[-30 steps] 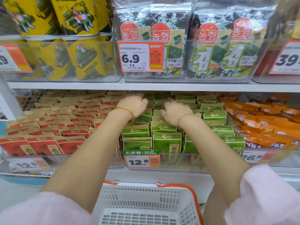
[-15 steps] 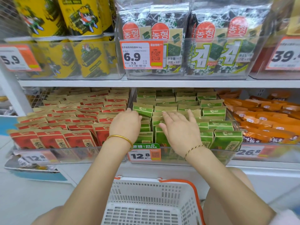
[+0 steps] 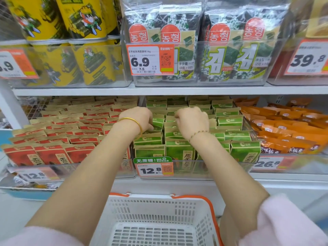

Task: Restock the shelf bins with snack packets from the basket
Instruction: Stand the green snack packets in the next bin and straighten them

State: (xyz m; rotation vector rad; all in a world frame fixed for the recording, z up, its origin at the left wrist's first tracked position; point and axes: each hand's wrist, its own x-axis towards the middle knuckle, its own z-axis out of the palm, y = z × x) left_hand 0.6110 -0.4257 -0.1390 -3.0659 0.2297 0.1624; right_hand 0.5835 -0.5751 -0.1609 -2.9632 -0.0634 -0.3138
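Green snack packets (image 3: pixel 229 119) stand in rows in a clear shelf bin (image 3: pixel 213 168) on the lower shelf. My left hand (image 3: pixel 140 119) is in the bin's left rows, fingers and thumb curled round a green packet (image 3: pixel 158 122). My right hand (image 3: pixel 192 121) is over the middle rows, its fingers curled down onto the packet tops; what they hold is hidden beneath the hand. The white basket (image 3: pixel 156 198) with orange handles sits below the shelf between my arms, and no packets show in its visible part.
A bin of red packets (image 3: pixel 62 135) stands to the left and a bin of orange packets (image 3: pixel 287 128) to the right. The shelf above (image 3: pixel 159 90) carries yellow cans (image 3: pixel 85 18) and seaweed bags (image 3: pixel 230 41), leaving a low gap over the lower bins.
Both hands slid deeper into the green bin from near its front. Their fingers, flat on the packet tops before, are now curled among the packets.
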